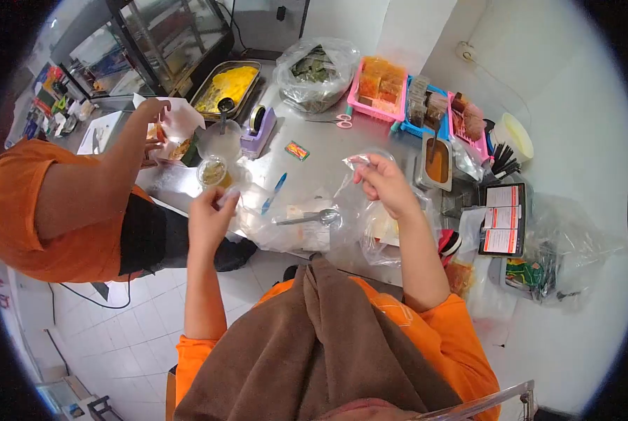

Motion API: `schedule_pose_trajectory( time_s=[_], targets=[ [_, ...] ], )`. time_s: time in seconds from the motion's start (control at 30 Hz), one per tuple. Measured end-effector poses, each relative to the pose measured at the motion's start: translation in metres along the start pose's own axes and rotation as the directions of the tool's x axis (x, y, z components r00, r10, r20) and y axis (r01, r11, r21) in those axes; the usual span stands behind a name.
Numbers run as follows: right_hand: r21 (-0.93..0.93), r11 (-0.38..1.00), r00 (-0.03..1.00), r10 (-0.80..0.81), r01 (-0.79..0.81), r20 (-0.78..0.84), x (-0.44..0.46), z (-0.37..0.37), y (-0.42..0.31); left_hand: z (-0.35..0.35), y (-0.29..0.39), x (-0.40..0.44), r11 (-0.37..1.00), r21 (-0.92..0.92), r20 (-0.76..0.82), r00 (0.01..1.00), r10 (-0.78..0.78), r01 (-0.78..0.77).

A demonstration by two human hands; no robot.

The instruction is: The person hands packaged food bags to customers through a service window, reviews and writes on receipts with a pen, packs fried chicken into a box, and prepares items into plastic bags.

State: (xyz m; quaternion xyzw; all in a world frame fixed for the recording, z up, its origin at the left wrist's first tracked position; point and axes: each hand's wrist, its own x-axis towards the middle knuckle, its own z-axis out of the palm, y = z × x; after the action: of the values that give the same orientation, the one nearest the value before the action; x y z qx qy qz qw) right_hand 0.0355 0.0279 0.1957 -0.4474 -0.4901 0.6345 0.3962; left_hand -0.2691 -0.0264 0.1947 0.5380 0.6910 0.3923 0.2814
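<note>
Both of my hands are raised over the near edge of the metal table, holding a clear plastic bag (265,228) between them. My left hand (212,219) is closed in a pinch on the bag's left edge. Thumb and fingers of my right hand (386,186) pinch its right upper part, where the film shines. A grey plastic spoon (307,218) and some pale paper show in or beneath the film; I cannot tell which. Just beyond my left hand stands a clear cup (214,172) with yellowish contents. A blue pen (275,192) lies between my hands.
A co-worker in an orange shirt (19,210) handles food in white paper (177,116) at left. Farther back are a tray of yellow food (226,89), a purple tape dispenser (258,133), scissors (343,121) and a bag of leaves (314,67). Sachet baskets (377,107) and a sauce container (435,165) stand right.
</note>
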Motion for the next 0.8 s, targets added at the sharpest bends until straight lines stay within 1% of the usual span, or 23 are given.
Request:
schedule_pose_trajectory(
  time_s=[0.03,0.07,0.1,0.13,0.2,0.23,0.27,0.3,0.33,0.37,0.4,0.47,0.5,0.53,0.57,0.6,0.67,0.7,0.77,0.8],
  targets=[
    [-0.052,0.999,1.0,0.013,-0.013,-0.008,0.002,-0.003,-0.008,-0.011,0.01,0.002,0.999,0.027,0.09,0.996,0.02,-0.023],
    [-0.103,0.994,1.0,0.025,-0.027,-0.017,0.004,-0.006,-0.015,-0.016,0.02,0.0,0.986,-0.166,0.113,0.993,0.026,-0.007],
    [-0.154,0.987,0.999,0.037,-0.041,-0.028,0.007,-0.007,-0.022,-0.016,0.031,-0.003,0.936,-0.351,0.135,0.99,0.037,0.013],
    [-0.162,0.986,0.999,0.04,-0.046,-0.037,0.009,-0.005,-0.03,-0.013,0.038,-0.006,0.851,-0.523,0.155,0.986,0.054,0.036],
    [-0.173,0.983,0.997,0.046,-0.055,-0.058,0.013,0.004,-0.039,-0.005,0.046,-0.006,0.654,-0.717,0.316,0.949,-0.003,0.241],
    [-0.138,0.989,0.997,-0.054,0.062,0.056,0.014,0.015,-0.032,-0.001,0.05,-0.007,0.529,-0.776,0.398,0.917,-0.01,0.343],
    [-0.09,0.981,0.974,-0.157,0.174,0.164,0.015,0.03,-0.018,0.006,0.054,-0.009,0.463,-0.811,0.4,0.917,-0.006,0.357],
    [-0.032,0.96,0.929,-0.261,0.279,0.264,0.016,0.046,-0.01,0.014,0.058,-0.01,0.394,-0.842,0.402,0.916,-0.001,0.37],
    [-0.036,0.955,0.907,-0.268,0.294,0.324,0.017,0.06,-0.008,0.02,0.061,-0.012,0.322,-0.866,0.406,0.914,0.003,0.383],
    [-0.04,0.95,0.884,-0.271,0.309,0.382,0.018,0.073,-0.005,0.021,0.068,-0.013,0.298,-0.871,0.426,0.902,0.068,0.39],
    [-0.043,0.945,0.856,-0.273,0.324,0.438,0.018,0.08,-0.005,0.021,0.067,-0.013,0.418,-0.869,0.35,0.926,0.141,0.265],
    [-0.074,0.968,0.93,-0.206,0.239,0.305,0.031,0.078,-0.013,0.021,0.062,-0.011,0.6,-0.8,0.214,0.925,0.313,-0.018],
    [-0.085,0.977,0.957,-0.171,0.196,0.236,0.037,0.077,-0.017,0.018,0.054,-0.006,0.762,-0.637,0.212,0.923,0.321,-0.118],
    [-0.068,0.985,0.964,-0.141,0.16,0.227,0.041,0.076,-0.02,0.019,0.037,-0.003,0.838,-0.493,0.206,0.904,0.375,-0.235],
    [-0.048,0.991,0.97,-0.111,0.124,0.218,0.044,0.076,-0.024,0.026,0.011,-0.001,0.877,-0.331,0.209,0.88,0.428,-0.348],
    [-0.027,0.996,0.975,-0.082,0.09,0.208,0.046,0.077,-0.026,0.04,-0.017,0.0,0.878,-0.158,0.224,0.849,0.478,-0.452],
    [0.086,0.996,0.988,-0.036,0.023,0.152,0.047,0.098,-0.016,0.093,-0.097,0.0,0.917,-0.094,0.435,0.813,0.388,-0.387],
    [0.143,0.99,0.992,-0.011,-0.008,0.128,0.047,0.115,-0.006,0.118,-0.106,-0.008,0.919,0.019,0.448,0.825,0.345,-0.394],
    [0.445,0.89,0.986,-0.151,0.102,0.076,0.059,0.152,0.05,0.164,-0.115,-0.024,0.889,0.21,0.461,0.843,0.277,-0.407],
    [0.39,0.911,0.976,-0.188,0.13,0.113,0.053,0.168,0.072,0.176,-0.114,-0.026,0.879,0.242,0.449,0.851,0.273,-0.41]
  ],
)
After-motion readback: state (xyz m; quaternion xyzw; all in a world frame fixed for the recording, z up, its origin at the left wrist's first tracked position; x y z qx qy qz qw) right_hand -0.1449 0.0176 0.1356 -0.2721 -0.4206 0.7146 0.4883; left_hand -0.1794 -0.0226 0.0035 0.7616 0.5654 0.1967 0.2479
